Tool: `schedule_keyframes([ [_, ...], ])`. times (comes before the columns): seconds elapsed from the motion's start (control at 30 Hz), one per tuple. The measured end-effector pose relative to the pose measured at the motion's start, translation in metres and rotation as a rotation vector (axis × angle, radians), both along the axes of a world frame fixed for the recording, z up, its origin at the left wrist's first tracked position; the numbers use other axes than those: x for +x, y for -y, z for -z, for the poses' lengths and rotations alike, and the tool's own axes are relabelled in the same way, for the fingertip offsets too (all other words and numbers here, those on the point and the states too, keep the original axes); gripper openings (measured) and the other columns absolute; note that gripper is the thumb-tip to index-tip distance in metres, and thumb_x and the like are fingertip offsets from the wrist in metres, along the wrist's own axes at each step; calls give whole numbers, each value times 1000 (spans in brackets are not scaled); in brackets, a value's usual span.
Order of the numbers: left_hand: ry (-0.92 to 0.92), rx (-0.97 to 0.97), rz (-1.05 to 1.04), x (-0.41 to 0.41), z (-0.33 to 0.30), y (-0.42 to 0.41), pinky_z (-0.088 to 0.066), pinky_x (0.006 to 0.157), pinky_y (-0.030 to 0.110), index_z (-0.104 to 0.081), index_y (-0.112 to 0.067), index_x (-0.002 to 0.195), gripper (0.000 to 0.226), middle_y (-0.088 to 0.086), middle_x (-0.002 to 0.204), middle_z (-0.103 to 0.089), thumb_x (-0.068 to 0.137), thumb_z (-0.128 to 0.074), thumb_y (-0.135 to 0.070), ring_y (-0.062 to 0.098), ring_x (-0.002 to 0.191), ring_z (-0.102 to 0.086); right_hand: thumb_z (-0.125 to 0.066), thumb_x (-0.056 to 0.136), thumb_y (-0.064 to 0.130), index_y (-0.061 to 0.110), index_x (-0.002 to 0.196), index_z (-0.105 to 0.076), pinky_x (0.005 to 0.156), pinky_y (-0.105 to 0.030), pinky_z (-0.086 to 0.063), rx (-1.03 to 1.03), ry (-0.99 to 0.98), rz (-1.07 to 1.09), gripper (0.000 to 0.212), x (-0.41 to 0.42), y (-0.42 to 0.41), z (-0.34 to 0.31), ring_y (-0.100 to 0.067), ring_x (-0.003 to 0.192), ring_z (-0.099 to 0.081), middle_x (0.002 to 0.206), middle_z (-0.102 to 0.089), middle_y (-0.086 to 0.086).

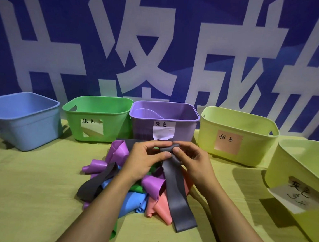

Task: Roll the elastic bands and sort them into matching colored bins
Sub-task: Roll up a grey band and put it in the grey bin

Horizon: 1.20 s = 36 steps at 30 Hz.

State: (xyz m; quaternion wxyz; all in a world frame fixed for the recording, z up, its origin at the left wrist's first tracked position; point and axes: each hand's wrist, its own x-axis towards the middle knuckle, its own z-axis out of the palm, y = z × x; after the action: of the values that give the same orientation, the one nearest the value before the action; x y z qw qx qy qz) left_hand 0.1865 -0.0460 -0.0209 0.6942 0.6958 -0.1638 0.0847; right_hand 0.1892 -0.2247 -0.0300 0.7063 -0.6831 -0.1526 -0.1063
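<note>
A grey elastic band (pixel 178 193) hangs from both my hands, its top end curled into a small roll at my fingertips. My left hand (pixel 145 157) pinches the roll from the left, and my right hand (pixel 191 160) pinches it from the right. Below my hands lies a pile of loose bands: purple (pixel 115 151), a second grey one (pixel 95 184), blue (pixel 133 203), pink (pixel 159 207) and green (pixel 137 187). Five bins stand behind: blue (pixel 24 120), green (pixel 97 117), purple (pixel 164 119), a yellow-green one with a pink label (pixel 236 135), and a yellow-green one with a grey label (pixel 298 183).
A yellow-green cloth (pixel 29 197) covers the table. A light purple band lies inside the purple bin. A blue banner with large white characters (pixel 159 46) hangs close behind the bins.
</note>
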Motion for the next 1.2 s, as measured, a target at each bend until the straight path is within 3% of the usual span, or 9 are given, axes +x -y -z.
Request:
schedule_keyframes([
  [0.23,33,-8,-25,0,-1,1,-53,87,18,-78,-21,100,33,-7,100,-80,81,-78,6,6,97,-73,-70,93,0,8,115,-74,88,-26,-57,2,20,-33,23,-2,1,-2,-19,105,-73,107,-78,-5],
  [0.43,-2,-39,-12,2,1,-1,-56,87,22,-67,-20,115,44,-6,107,-78,81,-80,5,12,105,-73,-70,93,0,12,115,-73,90,-26,-56,-20,29,-49,25,-1,1,-1,-19,107,-72,111,-77,-3],
  [0.6,-111,-9,-83,4,5,1,-55,87,29,-76,-22,104,21,3,101,-79,85,-78,-30,15,95,-71,-70,92,-4,8,115,-73,89,-25,-56,4,37,-58,26,-1,0,-1,-18,105,-73,108,-78,-5],
  [0.7,-153,-45,-92,4,6,3,-54,78,33,-79,-17,92,12,3,85,-78,91,-74,-28,12,81,-68,-70,92,-4,8,115,-73,87,-24,-56,6,25,-65,27,-2,0,-2,-18,104,-73,108,-78,-6],
  [0.9,-90,-56,-91,5,5,2,-54,78,28,-79,-18,88,5,2,86,-78,90,-74,-18,9,81,-69,-71,92,1,13,122,-70,92,-29,-58,19,-19,-83,32,-4,0,-5,-16,109,-70,111,-76,-3],
  [0.97,-63,-52,-98,5,5,3,-54,78,24,-78,-17,90,4,3,88,-79,90,-75,-14,9,83,-70,-73,91,10,13,120,-71,87,-24,-57,44,-41,-60,29,-7,-2,-7,-10,103,-71,105,-77,0],
  [1.07,-27,-22,-105,6,6,3,-56,86,28,-77,-13,96,9,6,95,-80,87,-78,-12,13,90,-73,-70,91,32,13,93,-76,68,-12,-49,35,-61,11,20,-11,-3,-11,0,74,-66,77,-74,9],
  [1.13,-28,-12,-96,6,7,3,-57,93,34,-77,-11,101,17,7,99,-80,84,-80,-14,19,96,-74,-69,94,34,12,79,-75,57,-11,-43,4,-71,76,27,-10,-4,-11,2,59,-57,62,-67,10],
  [1.2,-27,0,-76,5,7,4,-57,97,38,-78,-11,103,23,7,101,-80,81,-82,-17,24,102,-74,-72,92,35,12,76,-77,57,-13,-44,-12,-76,121,28,-8,-4,-11,2,59,-59,62,-69,7],
])
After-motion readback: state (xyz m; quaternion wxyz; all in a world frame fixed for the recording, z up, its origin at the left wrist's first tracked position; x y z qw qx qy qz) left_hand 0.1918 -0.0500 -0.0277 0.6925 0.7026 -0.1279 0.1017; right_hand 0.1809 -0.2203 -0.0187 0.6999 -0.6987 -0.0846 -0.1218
